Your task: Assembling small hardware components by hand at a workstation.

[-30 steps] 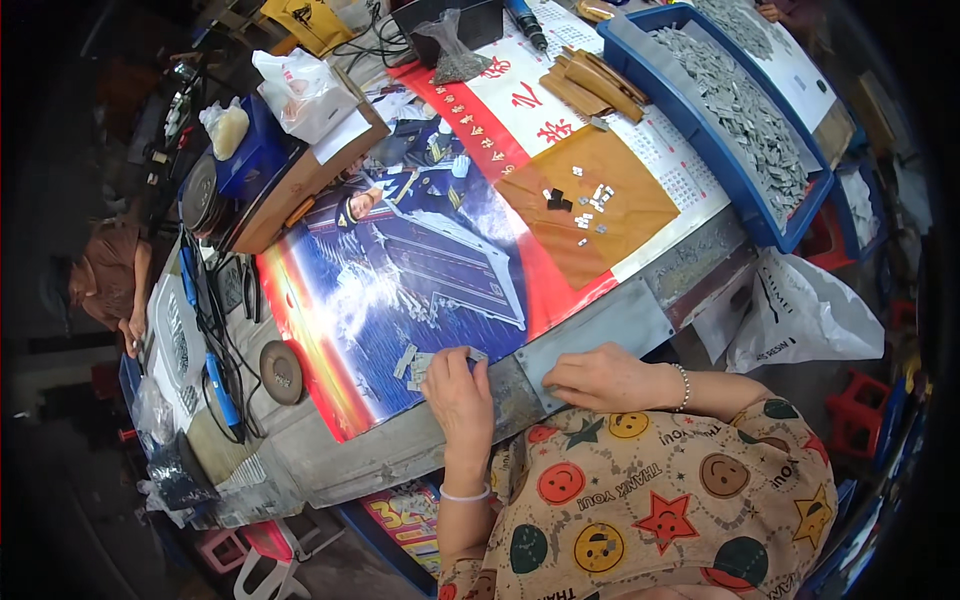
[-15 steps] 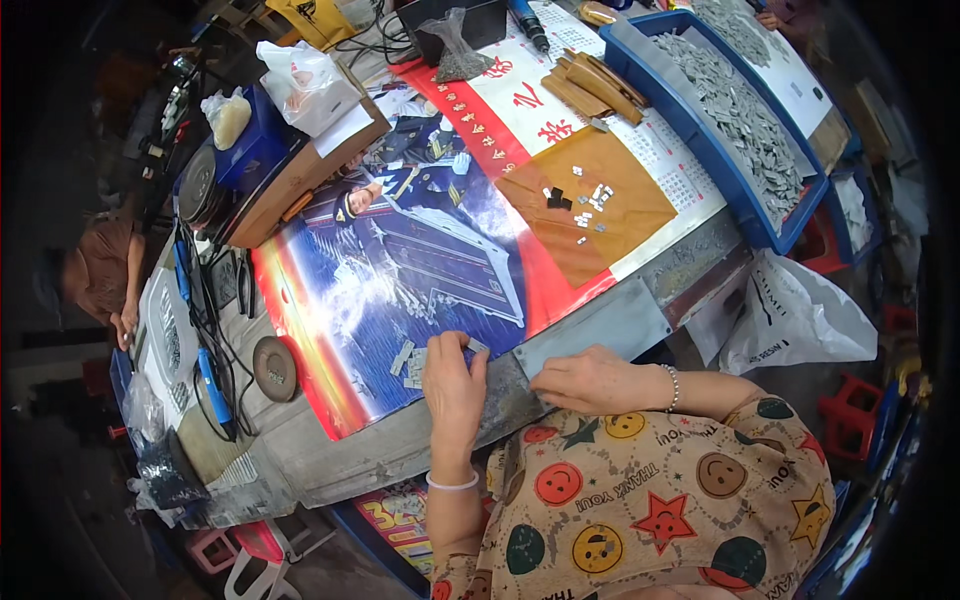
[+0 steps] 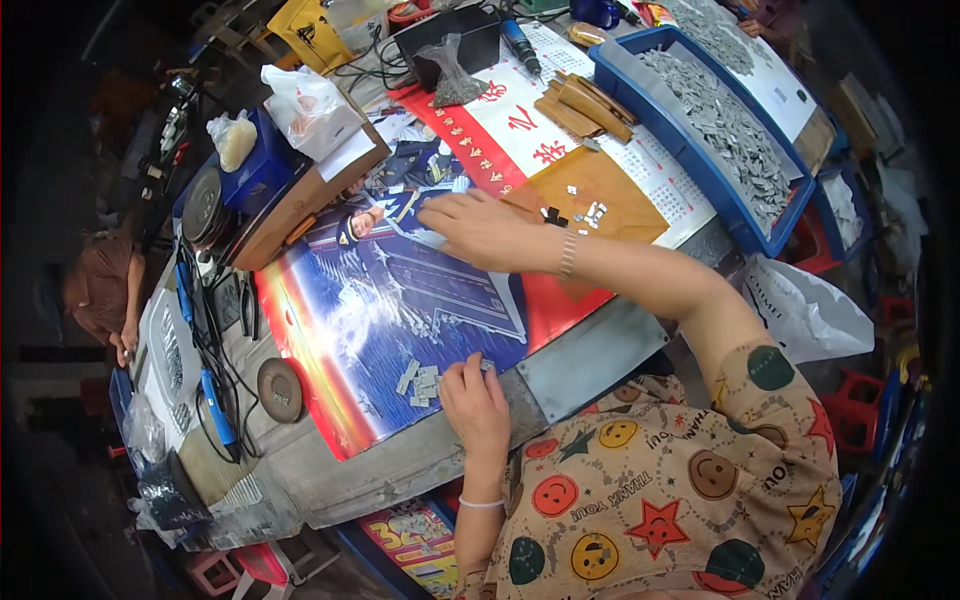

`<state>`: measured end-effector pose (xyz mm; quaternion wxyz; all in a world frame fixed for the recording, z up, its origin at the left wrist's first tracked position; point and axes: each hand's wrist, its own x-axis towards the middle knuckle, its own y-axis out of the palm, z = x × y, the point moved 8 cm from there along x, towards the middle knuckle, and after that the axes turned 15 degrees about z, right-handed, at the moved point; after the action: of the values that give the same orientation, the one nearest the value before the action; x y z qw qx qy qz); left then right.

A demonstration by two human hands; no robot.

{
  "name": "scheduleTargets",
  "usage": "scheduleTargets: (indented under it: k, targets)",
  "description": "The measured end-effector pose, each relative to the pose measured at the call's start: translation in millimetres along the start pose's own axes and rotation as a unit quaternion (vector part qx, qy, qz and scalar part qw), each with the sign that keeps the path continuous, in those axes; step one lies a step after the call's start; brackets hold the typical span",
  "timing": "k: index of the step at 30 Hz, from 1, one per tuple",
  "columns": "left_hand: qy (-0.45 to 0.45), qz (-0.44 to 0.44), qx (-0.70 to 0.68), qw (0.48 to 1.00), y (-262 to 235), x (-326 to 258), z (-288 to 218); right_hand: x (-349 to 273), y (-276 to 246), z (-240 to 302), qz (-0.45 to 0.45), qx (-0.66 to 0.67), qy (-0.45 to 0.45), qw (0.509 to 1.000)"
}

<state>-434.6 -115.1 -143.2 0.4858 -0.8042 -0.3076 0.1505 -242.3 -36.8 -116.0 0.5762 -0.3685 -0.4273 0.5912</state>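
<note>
Our left hand [image 3: 478,405] rests with fingers curled by small grey parts [image 3: 420,381] near the table's [image 3: 590,355] front edge. Our right hand [image 3: 482,228] lies open and flat mid-poster [image 3: 400,310], bare poster between them.

A clear plastic bag [image 3: 305,105] sits on a box, upper left of the frame; a smaller knotted bag [image 3: 236,138] lies just left of it; a white plastic bag [image 3: 805,310] hangs at right; a colourful printed carton [image 3: 420,535] shows at the lower middle.
</note>
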Motion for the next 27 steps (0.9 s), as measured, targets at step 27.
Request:
scheduleTargets:
  k: [27]
  targets:
    - [-0.019,-0.046,-0.056,0.997,1,-1,12,141,58,-47,-0.055,-0.156,0.095,0.982]
